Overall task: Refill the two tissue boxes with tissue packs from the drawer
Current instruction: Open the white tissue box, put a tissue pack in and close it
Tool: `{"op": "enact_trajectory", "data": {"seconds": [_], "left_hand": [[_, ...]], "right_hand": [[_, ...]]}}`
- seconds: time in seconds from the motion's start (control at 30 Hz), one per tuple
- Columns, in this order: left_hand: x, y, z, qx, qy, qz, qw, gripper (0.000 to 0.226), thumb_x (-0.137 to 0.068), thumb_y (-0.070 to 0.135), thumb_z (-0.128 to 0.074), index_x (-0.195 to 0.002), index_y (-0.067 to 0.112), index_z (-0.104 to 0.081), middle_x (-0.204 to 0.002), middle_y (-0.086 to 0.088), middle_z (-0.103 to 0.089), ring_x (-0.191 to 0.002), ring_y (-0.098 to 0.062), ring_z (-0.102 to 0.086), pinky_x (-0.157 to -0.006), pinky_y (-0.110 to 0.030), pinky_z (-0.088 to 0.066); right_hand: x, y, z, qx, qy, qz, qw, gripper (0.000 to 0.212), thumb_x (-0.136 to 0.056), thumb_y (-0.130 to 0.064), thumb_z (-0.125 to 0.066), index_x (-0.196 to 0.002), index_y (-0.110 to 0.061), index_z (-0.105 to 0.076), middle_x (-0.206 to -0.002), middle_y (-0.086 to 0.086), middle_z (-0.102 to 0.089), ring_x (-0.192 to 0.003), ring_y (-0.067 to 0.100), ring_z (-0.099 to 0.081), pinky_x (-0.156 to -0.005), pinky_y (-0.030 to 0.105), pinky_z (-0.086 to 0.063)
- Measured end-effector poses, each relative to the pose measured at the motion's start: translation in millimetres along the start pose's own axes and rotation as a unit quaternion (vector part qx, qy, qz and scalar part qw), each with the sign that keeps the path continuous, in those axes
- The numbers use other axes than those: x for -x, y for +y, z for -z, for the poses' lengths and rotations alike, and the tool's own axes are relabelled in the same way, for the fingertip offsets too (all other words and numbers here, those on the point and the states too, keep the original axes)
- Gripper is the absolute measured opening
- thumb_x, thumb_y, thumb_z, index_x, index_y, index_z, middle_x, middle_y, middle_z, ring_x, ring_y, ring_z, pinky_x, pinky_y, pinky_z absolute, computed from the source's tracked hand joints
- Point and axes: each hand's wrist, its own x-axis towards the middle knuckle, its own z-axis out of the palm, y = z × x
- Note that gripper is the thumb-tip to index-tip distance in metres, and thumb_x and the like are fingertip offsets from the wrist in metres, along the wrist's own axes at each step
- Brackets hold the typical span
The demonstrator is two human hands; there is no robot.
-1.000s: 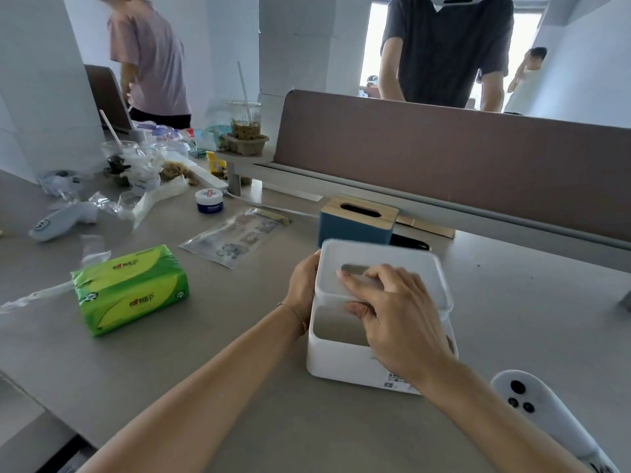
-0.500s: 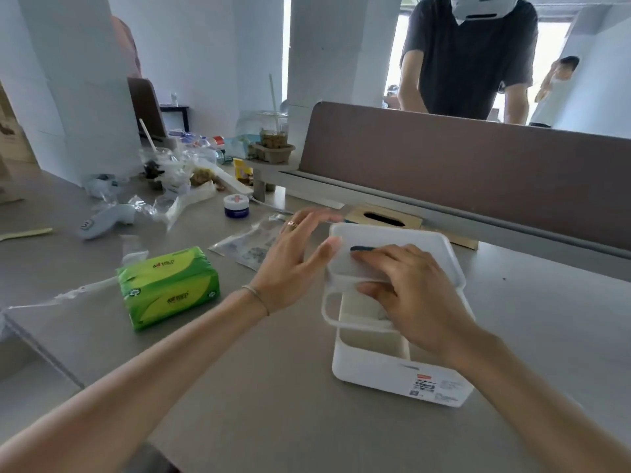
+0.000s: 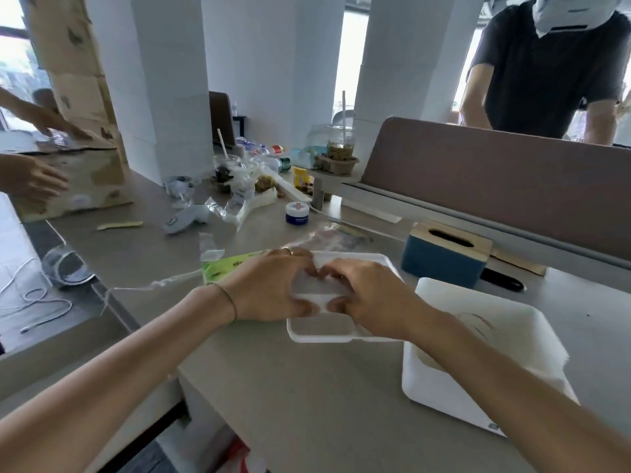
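Observation:
The white tissue box (image 3: 454, 394) stands open at the right, its lid off. That white lid (image 3: 324, 331) lies on the table to the box's left. My left hand (image 3: 269, 288) and my right hand (image 3: 372, 298) both grip the lid near its middle slot, fingertips meeting. A green tissue pack (image 3: 222, 269) lies just behind my left hand, mostly hidden by it. The blue tissue box with a wooden top (image 3: 444, 257) sits behind, against the divider.
A brown divider (image 3: 495, 186) runs along the back right, with a person in a dark shirt beyond it. Cups, plastic wrap, a small blue jar (image 3: 297, 213) and a grey handheld device (image 3: 184, 220) clutter the back left. Another person's hands handle a cardboard box (image 3: 78, 186) at far left.
The lid has come off the white box and moved left onto the table. My left hand, open half a second ago, now grips it too. The camera view swung left.

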Motion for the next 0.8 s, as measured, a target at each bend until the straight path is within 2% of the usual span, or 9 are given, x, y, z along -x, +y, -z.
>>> {"op": "enact_trajectory", "data": {"seconds": [0.13,0.23,0.37,0.53,0.6,0.67,0.73,0.8], "left_hand": [[15,-10,-18,0.005,-0.024,0.020,1.000,0.063,-0.070,0.060,-0.068,-0.127,0.033,-0.061,-0.136,0.010,-0.060,-0.121,-0.016,-0.059,-0.101,-0.036,-0.048],[25,-10,-32,0.006,-0.026,0.015,1.000,0.058,-0.074,0.052,-0.072,-0.127,0.032,-0.061,-0.138,0.010,-0.058,-0.123,-0.015,-0.058,-0.103,-0.034,-0.047],[35,-12,-49,0.020,-0.038,0.013,0.999,0.056,-0.075,0.056,-0.067,-0.127,0.035,-0.062,-0.137,0.011,-0.058,-0.124,-0.015,-0.058,-0.103,-0.038,-0.048],[38,-21,-60,-0.008,-0.048,0.000,0.999,0.052,-0.081,0.063,-0.061,-0.126,0.036,-0.061,-0.130,0.014,-0.062,-0.115,-0.015,-0.062,-0.093,-0.039,-0.053],[41,-28,-53,0.003,-0.021,0.000,1.000,0.049,-0.083,0.065,-0.057,-0.122,0.036,-0.065,-0.122,0.014,-0.066,-0.109,-0.016,-0.064,-0.089,-0.037,-0.053],[44,-38,-40,0.026,0.038,0.003,0.999,0.043,-0.086,0.060,-0.059,-0.118,0.033,-0.069,-0.116,0.011,-0.069,-0.105,-0.018,-0.065,-0.088,-0.037,-0.052],[45,-53,-26,0.016,0.118,0.014,0.993,0.034,-0.087,0.048,-0.066,-0.114,0.028,-0.072,-0.118,0.007,-0.068,-0.106,-0.021,-0.064,-0.088,-0.037,-0.052],[44,-70,-15,-0.016,0.151,0.069,0.986,0.041,-0.084,0.050,-0.070,-0.120,0.031,-0.067,-0.126,0.006,-0.061,-0.116,-0.022,-0.058,-0.090,-0.038,-0.052]], "right_hand": [[-2,-7,-22,0.014,-0.036,-0.014,0.999,0.050,-0.083,-0.027,-0.078,-0.129,-0.032,-0.059,-0.121,-0.007,-0.066,-0.106,0.012,-0.061,-0.091,0.026,-0.048],[2,-10,-38,0.026,-0.057,-0.022,0.998,0.050,-0.081,-0.031,-0.079,-0.127,-0.032,-0.059,-0.121,-0.008,-0.065,-0.109,0.012,-0.060,-0.094,0.030,-0.050],[6,-7,-51,0.034,-0.077,-0.035,0.996,0.050,-0.079,-0.035,-0.080,-0.125,-0.036,-0.060,-0.120,-0.012,-0.066,-0.107,0.009,-0.061,-0.094,0.031,-0.051],[2,-12,-50,0.033,-0.132,-0.039,0.990,0.042,-0.081,-0.041,-0.077,-0.120,-0.036,-0.063,-0.116,-0.012,-0.066,-0.102,0.009,-0.062,-0.090,0.034,-0.053],[-9,-19,-42,0.023,-0.127,-0.035,0.991,0.036,-0.083,-0.047,-0.074,-0.115,-0.032,-0.068,-0.113,-0.011,-0.068,-0.099,0.009,-0.062,-0.088,0.034,-0.053],[-27,-24,-35,0.007,-0.082,-0.031,0.996,0.029,-0.089,-0.044,-0.069,-0.112,-0.026,-0.072,-0.111,-0.009,-0.070,-0.096,0.008,-0.063,-0.088,0.034,-0.053],[-48,-29,-33,-0.006,-0.037,-0.035,0.999,0.024,-0.094,-0.035,-0.065,-0.113,-0.023,-0.071,-0.109,-0.004,-0.072,-0.094,0.010,-0.065,-0.089,0.038,-0.055],[-68,-33,-38,-0.011,-0.027,-0.049,0.998,0.031,-0.094,-0.029,-0.063,-0.124,-0.023,-0.066,-0.118,0.001,-0.070,-0.101,0.015,-0.064,-0.092,0.041,-0.054]]}}
